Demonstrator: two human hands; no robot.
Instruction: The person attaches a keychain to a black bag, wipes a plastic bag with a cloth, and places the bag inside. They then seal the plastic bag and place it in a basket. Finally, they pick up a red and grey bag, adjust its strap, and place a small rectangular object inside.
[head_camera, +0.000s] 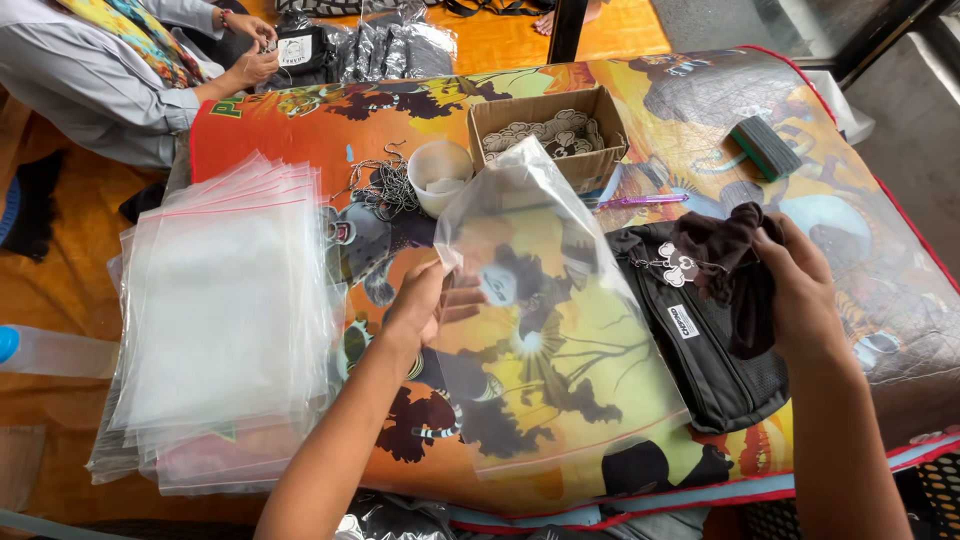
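Observation:
My left hand (420, 300) pinches the open edge of a clear plastic bag (550, 330), which spreads over the colourful printed table cover (300, 130). My right hand (790, 285) grips a dark folded piece of cloth (730, 250) on top of a black bag (700, 340) that carries a small white tag charm (678, 265). The black bag lies just to the right of the clear bag, its left edge touching it.
A thick stack of clear plastic bags (225, 320) lies at left. A white cup (440, 175), a tangle of cords (385, 190), a cardboard box of tags (545, 135), a purple pen (640, 200) and a green block (765, 147) sit farther back. Another person's hands (250, 60) work at top left.

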